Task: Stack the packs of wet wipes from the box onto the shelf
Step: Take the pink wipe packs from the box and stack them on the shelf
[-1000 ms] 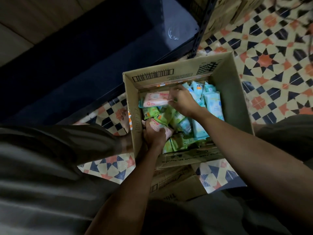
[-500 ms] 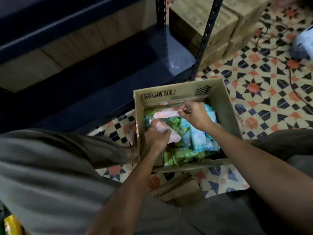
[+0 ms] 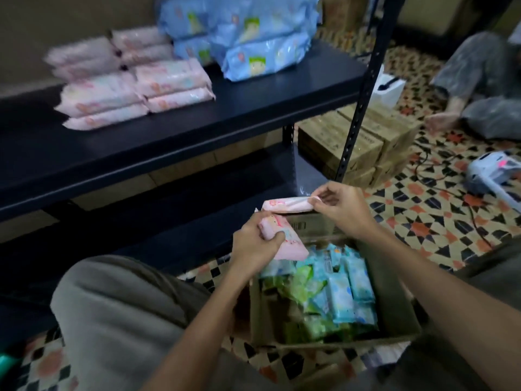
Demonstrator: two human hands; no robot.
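A: While both hands hang above the cardboard box (image 3: 394,292), each has a pink pack. The left hand (image 3: 255,249) has its fingers and thumb curled round a pink pack (image 3: 284,239), tilted, just over the box's near-left corner. The right hand (image 3: 345,210) pinches the end seam of a second pink pack (image 3: 284,206) between thumb and fingertips; that pack lies roughly level, just above the first one. Whether the two packs touch cannot be told.

B: And the box contents?

A: Open-topped, standing on the patterned tile floor (image 3: 423,227) between the person's knees. Inside: loose blue packs (image 3: 344,294) toward the right, green packs (image 3: 298,292) toward the left, jumbled rather than stacked.

B: Shelf state?

A: The black shelf (image 3: 197,131) sits beyond the hands, to the left. On it, stacked pink packs (image 3: 135,88) in several low piles, side by side, somewhat blurred. Behind and to their right, large blue bags (image 3: 253,32) heaped together. A lower shelf level (image 3: 169,215) is dark; nothing readable on it.

B: Surroundings?

A: A perforated black upright (image 3: 363,88) marks the shelf's right end. Past it, closed brown cartons (image 3: 361,142) stacked on the floor. Another person's leg and bare foot (image 3: 439,119) rest on the tiles at far right. A pale device with a pink mark (image 3: 490,173) lies near a dark cable (image 3: 468,210).
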